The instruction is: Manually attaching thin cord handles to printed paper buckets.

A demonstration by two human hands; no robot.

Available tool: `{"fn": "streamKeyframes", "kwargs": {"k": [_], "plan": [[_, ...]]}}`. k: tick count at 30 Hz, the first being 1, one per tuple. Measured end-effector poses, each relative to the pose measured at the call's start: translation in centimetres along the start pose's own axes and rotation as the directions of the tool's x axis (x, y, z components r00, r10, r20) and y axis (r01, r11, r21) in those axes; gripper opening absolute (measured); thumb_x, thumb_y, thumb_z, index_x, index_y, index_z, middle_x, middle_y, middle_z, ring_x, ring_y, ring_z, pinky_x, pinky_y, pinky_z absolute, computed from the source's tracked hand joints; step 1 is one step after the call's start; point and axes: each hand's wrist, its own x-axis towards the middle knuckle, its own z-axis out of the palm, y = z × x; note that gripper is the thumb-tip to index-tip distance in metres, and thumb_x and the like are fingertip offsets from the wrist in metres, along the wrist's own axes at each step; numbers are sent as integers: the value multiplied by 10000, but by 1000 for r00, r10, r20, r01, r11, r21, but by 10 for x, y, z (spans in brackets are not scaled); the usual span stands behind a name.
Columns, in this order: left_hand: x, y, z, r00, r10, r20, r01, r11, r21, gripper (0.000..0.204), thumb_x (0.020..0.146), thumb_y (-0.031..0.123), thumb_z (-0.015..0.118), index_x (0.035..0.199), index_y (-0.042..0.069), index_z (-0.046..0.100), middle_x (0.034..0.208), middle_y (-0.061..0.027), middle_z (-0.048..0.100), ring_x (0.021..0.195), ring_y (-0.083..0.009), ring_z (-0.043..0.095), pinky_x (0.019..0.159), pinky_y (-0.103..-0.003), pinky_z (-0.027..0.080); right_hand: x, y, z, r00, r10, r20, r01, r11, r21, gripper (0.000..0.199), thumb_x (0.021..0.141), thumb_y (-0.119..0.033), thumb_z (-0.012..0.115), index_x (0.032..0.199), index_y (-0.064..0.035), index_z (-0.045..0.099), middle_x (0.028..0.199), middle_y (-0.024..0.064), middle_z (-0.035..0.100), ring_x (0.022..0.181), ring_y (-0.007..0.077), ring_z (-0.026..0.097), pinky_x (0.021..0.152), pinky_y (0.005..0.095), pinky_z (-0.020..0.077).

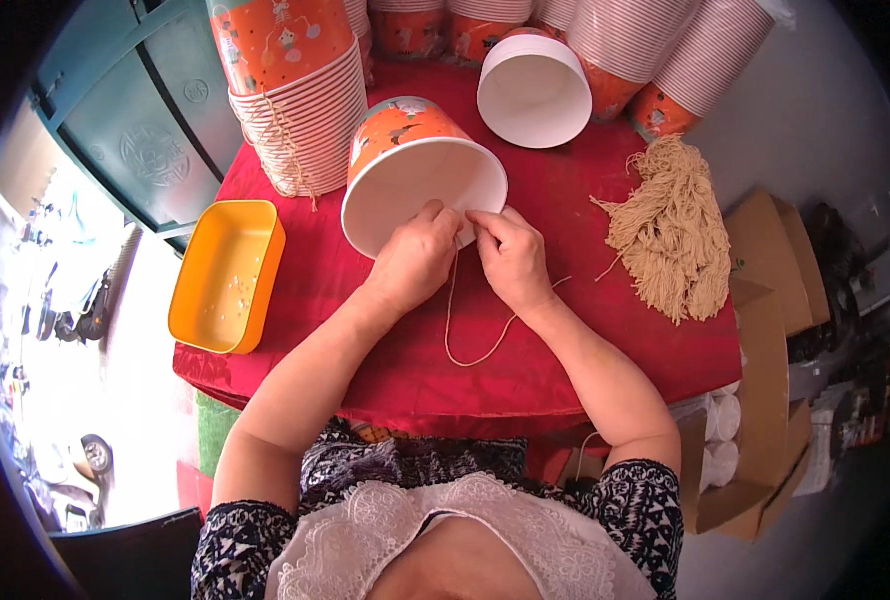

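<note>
An orange patterned paper bucket (405, 125) lies on its side on the red-covered table, its white open mouth toward me. My left hand (422, 252) is closed at the bucket's lower rim, fingertips partly inside the mouth. Close beside it, my right hand (511, 258) pinches at the rim's right side. From between the hands a thin tan string (449, 330) hangs in a loop onto the cloth, its loose end passing by my right wrist. The fingertips hide just where the string meets the bucket.
A yellow plastic tray (273, 262) with small pale bits stands at left. Tall nested bucket stacks (300, 120) line the back, one with strings hanging. Another bucket (535, 92) lies behind. A heap of tan strings (670, 230) sits right; cardboard boxes (773, 265) stand beyond the table's edge.
</note>
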Motion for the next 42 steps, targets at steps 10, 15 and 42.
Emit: {"fn": "streamKeyframes", "kwargs": {"k": [10,15,42], "plan": [[-3,-8,11,998,22,60,-41,938,345,136,802,59,562,900,-16,503,789,-214,612,661,-351,647,565,-421,538,-3,4,3,1000,-16,23,16,1000,8,208,827,25,589,1013,17,681,866,193,626,820,358,628,720,422,528],[-3,-7,14,996,47,74,-71,926,370,130,826,65,544,914,-17,493,787,-204,620,644,-341,647,536,-414,531,-2,7,2,996,-22,92,19,999,28,260,857,25,528,1093,28,637,930,240,623,883,400,615,753,441,520],[2,-11,-8,962,-208,175,255,912,-321,110,865,86,607,897,-19,597,822,-185,661,793,-337,654,702,-409,508,5,3,-14,955,42,295,-74,992,99,67,859,-20,609,899,32,597,832,190,657,766,319,663,667,383,515]]}}
